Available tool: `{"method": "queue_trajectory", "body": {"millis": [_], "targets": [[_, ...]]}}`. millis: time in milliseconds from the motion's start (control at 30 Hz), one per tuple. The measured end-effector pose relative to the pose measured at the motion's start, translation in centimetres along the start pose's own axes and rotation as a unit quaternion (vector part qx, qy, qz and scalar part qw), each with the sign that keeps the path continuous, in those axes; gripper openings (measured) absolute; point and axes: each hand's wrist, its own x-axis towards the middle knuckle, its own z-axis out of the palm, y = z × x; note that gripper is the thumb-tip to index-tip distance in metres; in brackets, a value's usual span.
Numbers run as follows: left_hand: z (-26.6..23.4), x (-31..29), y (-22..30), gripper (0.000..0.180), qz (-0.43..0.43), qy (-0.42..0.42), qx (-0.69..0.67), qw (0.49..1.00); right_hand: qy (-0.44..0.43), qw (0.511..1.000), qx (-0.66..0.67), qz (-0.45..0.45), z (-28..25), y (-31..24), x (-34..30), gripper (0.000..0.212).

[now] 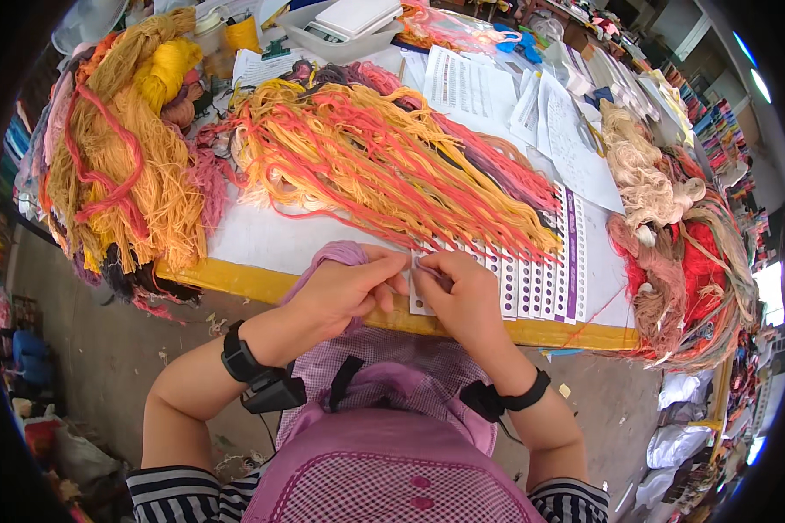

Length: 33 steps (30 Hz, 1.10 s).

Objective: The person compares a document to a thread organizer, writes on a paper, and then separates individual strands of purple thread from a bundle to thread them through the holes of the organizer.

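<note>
At the table's near edge, my left hand (353, 288) is closed on a skein of lilac thread (344, 253), which loops over the hand and hangs below it. My right hand (464, 289) is pinched at the left end of a row of white punched cards (513, 288), its fingertips close to the left ones. What lies between the right fingertips is too small to make out. Coral, yellow and plum threads (366, 157) run in long bundles across the table to the holes of the cards, which overlap in a row and have purple strips.
A heap of orange and yellow skeins (148, 174) hangs over the table's left corner. Beige and red skeins (693, 253) hang at the right. Behind lie printed sheets (471, 91), scissors (591, 131) and a white scale (353, 17) in a plastic tub. Yellow tape (227, 281) covers the near edge.
</note>
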Motion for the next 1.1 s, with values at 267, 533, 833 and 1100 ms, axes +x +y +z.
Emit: {"method": "queue_trajectory", "body": {"millis": [267, 533, 833, 1100], "targets": [[1.0, 2.7, 0.7, 0.018, -0.007, 0.002, 0.128, 0.992, -0.073, 0.973, 0.156, 0.156, -1.0, -0.4, 0.8, 0.031], [0.4, 2.8, 1.0, 0.014, 0.003, 0.043, 0.159, 0.986, -0.061, 0.977, 0.145, 0.147, -0.7, -0.3, 1.1, 0.031], [0.2, 2.8, 1.2, 0.016, -0.012, 0.017, 0.169, 0.985, -0.044, 0.976, 0.16, 0.144, -0.3, 0.3, 0.9, 0.031], [-2.5, 1.3, 2.9, 0.011, 0.031, -0.006, 0.037, 0.999, -0.022, 0.985, 0.122, 0.119, -0.1, 0.1, 0.5, 0.029]]}}
